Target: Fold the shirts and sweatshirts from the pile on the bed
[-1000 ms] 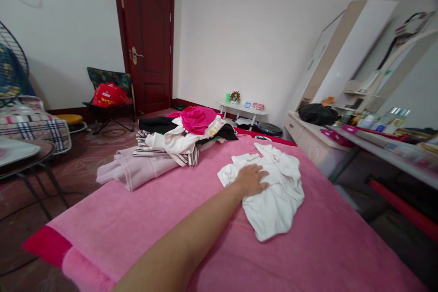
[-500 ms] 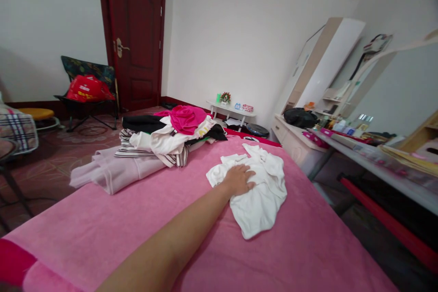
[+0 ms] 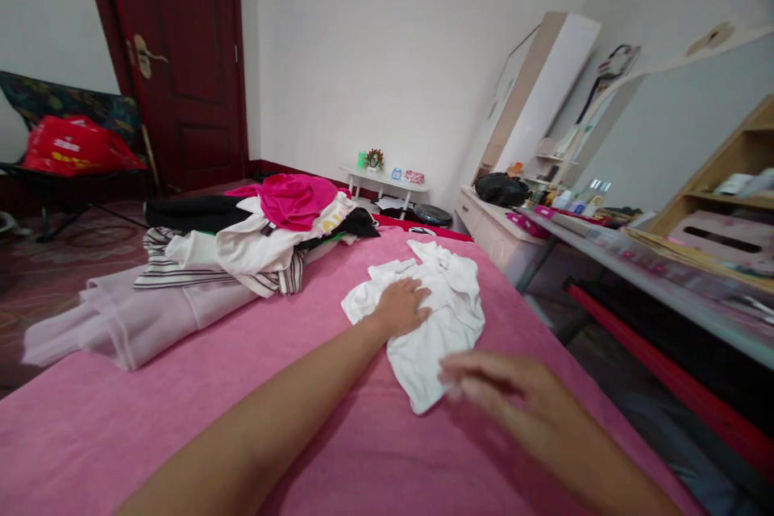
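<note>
A crumpled white garment lies on the pink bed cover. My left hand rests flat on the garment's left part, fingers stretched out and pressing the cloth. My right hand hovers at the garment's near right corner, blurred by motion, fingers extended and apart with nothing in them. A heap of clothes sits further back on the left of the bed: a magenta top, white and striped pieces, black cloth and a pale pink garment.
A dark red door stands at the back left, beside a folding chair with a red bag. A small white table is against the far wall. A cluttered dresser and desk run along the right.
My right hand has come into view from the lower right and reached the garment's near corner. The view has swung to the right. My left hand stays on the white garment.
</note>
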The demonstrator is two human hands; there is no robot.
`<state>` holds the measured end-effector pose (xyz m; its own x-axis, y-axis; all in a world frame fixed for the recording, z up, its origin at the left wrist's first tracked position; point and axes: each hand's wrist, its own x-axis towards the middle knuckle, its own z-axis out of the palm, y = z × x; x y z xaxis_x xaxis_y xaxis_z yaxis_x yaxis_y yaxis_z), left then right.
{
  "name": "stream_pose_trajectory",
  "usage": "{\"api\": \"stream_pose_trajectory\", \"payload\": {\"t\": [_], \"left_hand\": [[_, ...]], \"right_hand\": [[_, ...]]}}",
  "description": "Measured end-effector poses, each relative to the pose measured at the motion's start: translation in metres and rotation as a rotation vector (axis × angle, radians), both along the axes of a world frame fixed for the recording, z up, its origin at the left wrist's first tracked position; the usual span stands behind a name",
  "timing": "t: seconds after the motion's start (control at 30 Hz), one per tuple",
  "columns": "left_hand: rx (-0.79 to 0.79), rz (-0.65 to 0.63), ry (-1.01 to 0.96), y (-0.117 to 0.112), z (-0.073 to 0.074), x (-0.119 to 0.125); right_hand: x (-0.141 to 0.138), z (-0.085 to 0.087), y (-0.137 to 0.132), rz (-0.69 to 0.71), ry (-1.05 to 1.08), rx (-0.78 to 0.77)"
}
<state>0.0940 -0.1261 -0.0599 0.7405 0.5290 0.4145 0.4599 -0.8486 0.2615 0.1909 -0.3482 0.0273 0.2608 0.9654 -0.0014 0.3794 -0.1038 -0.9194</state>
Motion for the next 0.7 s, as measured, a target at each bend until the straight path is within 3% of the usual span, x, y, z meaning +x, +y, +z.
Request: {"api": "stream_pose_trajectory", "payload": {"t": [0.07,0.1,0.17,0.23,0.33,0.43,0.57,0.7], "left_hand": [[0.013,0.016,-0.006,0.0,0.001,0.0],[0.018,0.028,-0.011,0.003,0.002,-0.001],[0.012,0.072,-0.03,0.013,0.004,-0.005],[-0.037,0.154,-0.044,0.032,0.005,-0.011],[-0.133,0.246,-0.033,0.068,0.004,-0.02],[-0.168,0.223,-0.036,0.095,0.0,-0.023],[-0.189,0.167,-0.077,0.106,-0.002,-0.018],[-0.218,0.111,-0.128,0.102,-0.003,-0.016]], "right_hand": [[0.015,0.017,0.067,0.113,-0.154,0.142],[0.024,0.021,0.099,0.093,-0.177,0.204],[0.046,0.019,0.153,-0.053,-0.142,0.232],[0.066,0.004,0.187,-0.177,-0.106,0.19],[0.084,-0.028,0.209,-0.233,-0.102,0.118],[0.087,-0.052,0.213,-0.193,-0.253,0.111],[0.085,-0.065,0.219,-0.079,-0.56,0.113],[0.089,-0.067,0.226,-0.051,-0.52,0.088]]}}
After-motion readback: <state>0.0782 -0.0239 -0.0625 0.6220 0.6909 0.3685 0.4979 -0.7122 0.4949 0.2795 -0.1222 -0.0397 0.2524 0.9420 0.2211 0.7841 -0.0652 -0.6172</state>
